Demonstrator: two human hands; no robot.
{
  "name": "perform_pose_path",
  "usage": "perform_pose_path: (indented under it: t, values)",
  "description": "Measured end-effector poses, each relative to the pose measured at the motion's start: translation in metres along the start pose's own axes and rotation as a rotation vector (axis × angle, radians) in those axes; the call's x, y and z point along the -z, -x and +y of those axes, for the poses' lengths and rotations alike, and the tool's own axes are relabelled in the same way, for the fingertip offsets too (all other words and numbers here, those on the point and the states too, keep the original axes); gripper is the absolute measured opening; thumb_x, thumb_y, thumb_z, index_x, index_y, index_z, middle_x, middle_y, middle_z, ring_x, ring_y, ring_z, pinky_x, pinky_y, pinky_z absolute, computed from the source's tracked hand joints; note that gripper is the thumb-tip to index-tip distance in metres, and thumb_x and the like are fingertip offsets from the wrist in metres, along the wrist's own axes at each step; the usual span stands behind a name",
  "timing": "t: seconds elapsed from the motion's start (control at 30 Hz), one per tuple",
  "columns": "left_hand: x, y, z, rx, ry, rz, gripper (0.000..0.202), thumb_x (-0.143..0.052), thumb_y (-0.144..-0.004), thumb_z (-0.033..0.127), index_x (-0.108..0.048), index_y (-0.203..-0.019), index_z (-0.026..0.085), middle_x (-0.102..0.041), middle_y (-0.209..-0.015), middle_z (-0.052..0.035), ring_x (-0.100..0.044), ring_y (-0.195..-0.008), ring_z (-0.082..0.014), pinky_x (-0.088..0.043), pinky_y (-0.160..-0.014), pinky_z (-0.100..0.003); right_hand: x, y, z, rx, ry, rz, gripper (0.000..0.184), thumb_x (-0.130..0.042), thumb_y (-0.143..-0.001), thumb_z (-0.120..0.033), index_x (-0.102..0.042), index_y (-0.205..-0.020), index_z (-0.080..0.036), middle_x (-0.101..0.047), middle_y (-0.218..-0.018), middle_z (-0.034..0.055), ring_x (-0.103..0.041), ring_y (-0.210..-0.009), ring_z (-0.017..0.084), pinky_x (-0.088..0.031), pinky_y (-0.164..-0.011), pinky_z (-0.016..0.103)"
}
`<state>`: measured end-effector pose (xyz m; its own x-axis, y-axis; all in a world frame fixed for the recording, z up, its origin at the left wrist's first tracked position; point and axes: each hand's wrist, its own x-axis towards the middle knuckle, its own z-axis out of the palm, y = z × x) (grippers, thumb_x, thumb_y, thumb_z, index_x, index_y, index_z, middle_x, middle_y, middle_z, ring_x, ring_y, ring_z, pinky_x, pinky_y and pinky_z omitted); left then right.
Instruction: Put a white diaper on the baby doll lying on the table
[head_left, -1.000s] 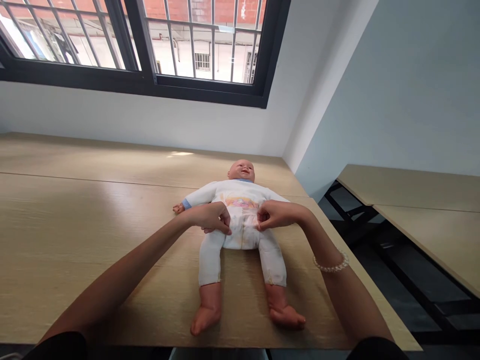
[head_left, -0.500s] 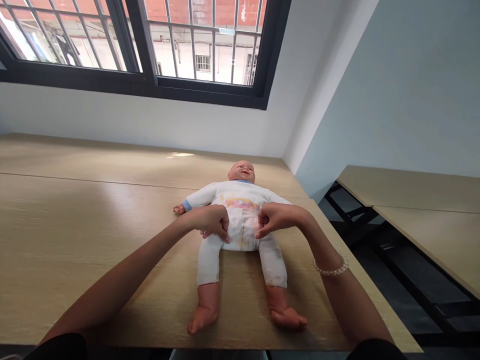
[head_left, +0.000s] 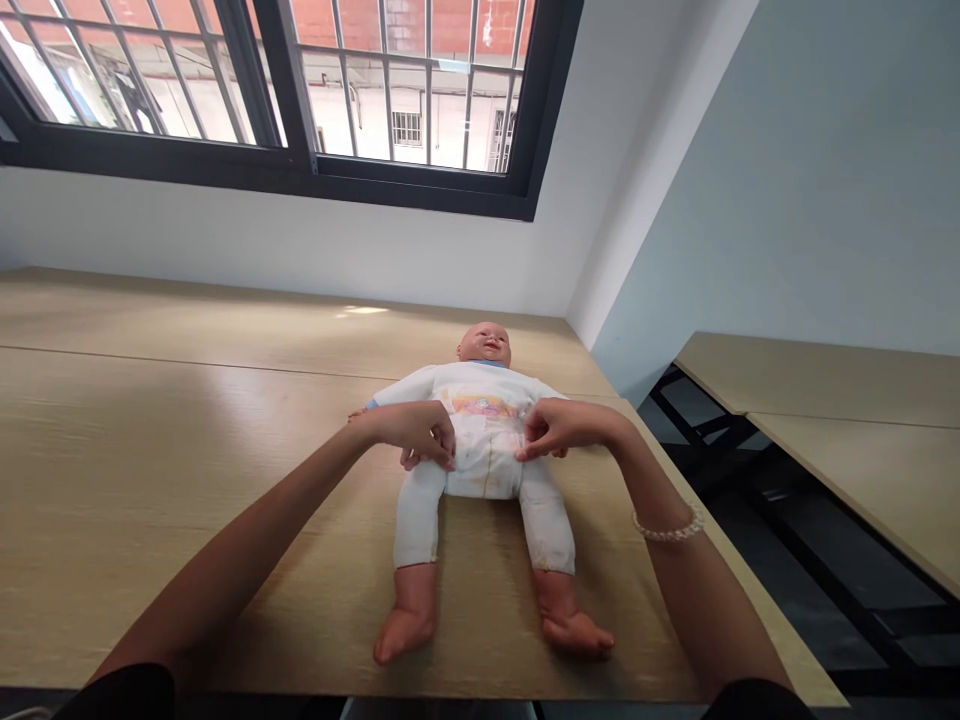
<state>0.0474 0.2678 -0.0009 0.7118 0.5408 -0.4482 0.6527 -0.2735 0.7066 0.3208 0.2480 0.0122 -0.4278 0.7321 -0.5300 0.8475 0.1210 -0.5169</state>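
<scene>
A baby doll (head_left: 486, 385) in a white bodysuit with blue cuffs lies on its back on a pale wooden table (head_left: 187, 470), with its head away from me. My left hand (head_left: 418, 436) curls over the left side of the doll's white nappy (head_left: 484, 470), fingers bent at the waistband. On the other side, my right hand (head_left: 559, 428) pinches the nappy's edge between thumb and fingers. A beaded bracelet (head_left: 667, 527) circles my right wrist. The doll's arms are mostly hidden behind my hands, while its legs and bare feet lie apart toward me.
The table's right edge (head_left: 675, 510) runs close to the doll's right side. Beyond it stand a second wooden table (head_left: 817, 400) on a dark metal frame and a dark floor. A barred window (head_left: 405, 100) and white walls rise behind.
Both hands have shifted slightly up the doll's waist toward its chest, and my left hand now covers the doll's hand on that side. The doll itself has barely moved.
</scene>
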Motion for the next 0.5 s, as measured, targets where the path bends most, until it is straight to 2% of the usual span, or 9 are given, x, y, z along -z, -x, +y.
perform_pose_path:
  t: [0.1,0.17,0.27,0.33,0.4,0.5]
  values:
    - [0.012,0.002,-0.014,0.103,0.022,0.22,0.05,-0.073,-0.068,0.063,-0.058,-0.061,0.017,-0.059,-0.05,-0.0014,-0.057,-0.044,-0.0156,-0.046,-0.045,-0.026,0.007,0.001,0.021,-0.133,-0.147,0.044,0.07,-0.073,-0.062,-0.078,-0.064,-0.078,-0.01,-0.066,-0.083,0.0107,-0.061,-0.065,0.016,-0.049,-0.053,0.023]
    - [0.017,0.0,-0.026,0.203,0.079,0.331,0.058,-0.068,-0.068,0.073,-0.056,-0.06,0.016,-0.063,-0.053,-0.0056,-0.062,-0.049,-0.019,-0.05,-0.048,-0.027,0.006,-0.006,0.037,-0.178,-0.243,0.037,0.078,-0.069,-0.061,-0.083,-0.065,-0.085,-0.01,-0.068,-0.093,0.0151,-0.064,-0.065,0.018,-0.051,-0.05,0.024]
    - [0.018,-0.012,-0.044,0.302,0.286,0.362,0.063,-0.064,-0.071,0.076,-0.061,-0.067,0.014,-0.07,-0.067,-0.0114,-0.068,-0.061,-0.0225,-0.056,-0.057,-0.03,-0.005,-0.027,0.056,-0.14,-0.489,0.061,0.078,-0.057,-0.073,-0.084,-0.063,-0.099,-0.011,-0.068,-0.103,0.0167,-0.067,-0.071,0.02,-0.056,-0.051,0.025]
    - [0.016,-0.022,-0.054,0.256,0.494,0.344,0.058,-0.067,-0.073,0.072,-0.062,-0.075,0.013,-0.072,-0.076,-0.0115,-0.07,-0.067,-0.0222,-0.058,-0.065,-0.031,-0.016,-0.042,0.059,-0.072,-0.713,0.135,0.069,-0.05,-0.085,-0.078,-0.06,-0.105,-0.012,-0.068,-0.103,0.0148,-0.067,-0.075,0.018,-0.058,-0.057,0.025]
    - [0.013,-0.031,-0.061,0.152,0.733,0.339,0.05,-0.072,-0.075,0.062,-0.061,-0.084,0.014,-0.071,-0.079,-0.0085,-0.069,-0.067,-0.0187,-0.059,-0.069,-0.03,-0.025,-0.055,0.055,-0.01,-0.915,0.202,0.058,-0.048,-0.092,-0.068,-0.058,-0.111,-0.014,-0.069,-0.102,0.0124,-0.068,-0.079,0.017,-0.06,-0.064,0.026]
    - [0.006,-0.042,-0.064,0.054,1.013,0.337,0.038,-0.072,-0.082,0.05,-0.06,-0.09,0.014,-0.069,-0.078,-0.0058,-0.065,-0.064,-0.0138,-0.057,-0.069,-0.024,-0.035,-0.066,0.042,0.08,-1.073,0.252,0.055,-0.055,-0.091,-0.063,-0.057,-0.119,-0.015,-0.069,-0.104,0.0114,-0.068,-0.089,0.019,-0.06,-0.078,0.03]
